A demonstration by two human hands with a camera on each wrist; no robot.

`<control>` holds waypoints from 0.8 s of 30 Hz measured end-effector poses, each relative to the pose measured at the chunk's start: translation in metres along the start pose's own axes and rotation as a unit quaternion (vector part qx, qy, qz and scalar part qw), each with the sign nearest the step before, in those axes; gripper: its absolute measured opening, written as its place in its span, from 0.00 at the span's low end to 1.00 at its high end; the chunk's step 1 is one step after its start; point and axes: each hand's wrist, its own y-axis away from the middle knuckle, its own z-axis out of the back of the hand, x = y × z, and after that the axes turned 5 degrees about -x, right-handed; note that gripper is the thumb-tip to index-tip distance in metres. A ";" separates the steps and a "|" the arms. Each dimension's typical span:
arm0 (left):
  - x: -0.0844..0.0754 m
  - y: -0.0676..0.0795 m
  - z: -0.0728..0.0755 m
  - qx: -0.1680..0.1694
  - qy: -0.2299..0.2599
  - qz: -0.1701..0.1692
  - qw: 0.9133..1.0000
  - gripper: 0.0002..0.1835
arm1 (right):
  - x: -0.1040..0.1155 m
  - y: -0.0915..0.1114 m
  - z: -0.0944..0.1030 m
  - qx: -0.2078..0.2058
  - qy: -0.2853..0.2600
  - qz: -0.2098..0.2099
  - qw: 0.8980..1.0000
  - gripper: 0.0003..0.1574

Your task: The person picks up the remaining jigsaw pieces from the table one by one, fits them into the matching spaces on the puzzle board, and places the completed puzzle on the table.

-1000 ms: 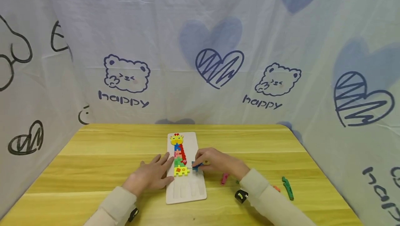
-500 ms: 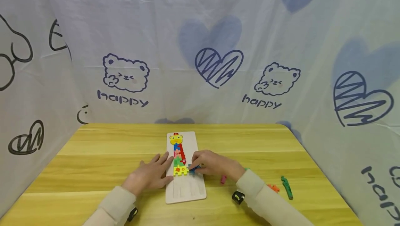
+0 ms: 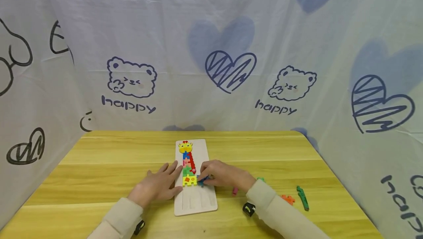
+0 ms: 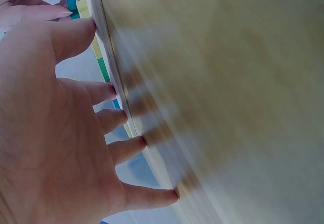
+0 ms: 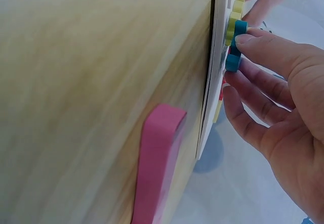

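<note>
A pale wooden puzzle board lies lengthwise on the table, a giraffe partly laid out in it. Its yellow head is at the far end, followed by blue, pink and green neck pieces with a red mane piece alongside. Thumb and fingers of my right hand pinch a blue puzzle piece, held against the right side of the yellow body piece. My left hand has its fingers spread, their tips along the board's left edge. Recessed slots show at the near end.
Loose pieces lie right of the board: a pink one, an orange one, a long green one and a light green one partly behind the right wrist. A printed curtain hangs behind the table.
My right hand has moved slightly left with the blue piece, from the board's right side up to the yellow piece. My left hand has stayed in place on the board's edge.
</note>
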 end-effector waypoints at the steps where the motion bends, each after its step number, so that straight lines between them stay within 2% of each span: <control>1: 0.000 0.000 0.000 -0.001 0.001 0.000 1.000 0.38 | 0.000 0.000 0.000 0.000 0.001 0.001 1.000 0.14; 12: -0.002 0.001 0.002 0.002 0.005 0.004 1.000 0.39 | 0.002 -0.005 -0.001 0.015 0.007 -0.010 1.000 0.14; 19: -0.001 0.002 0.002 -0.002 0.002 0.002 1.000 0.38 | 0.002 -0.007 -0.004 0.008 0.024 -0.007 1.000 0.13; 24: -0.001 0.002 0.002 0.000 0.000 0.000 1.000 0.39 | 0.002 -0.007 -0.003 0.013 0.025 -0.020 0.999 0.15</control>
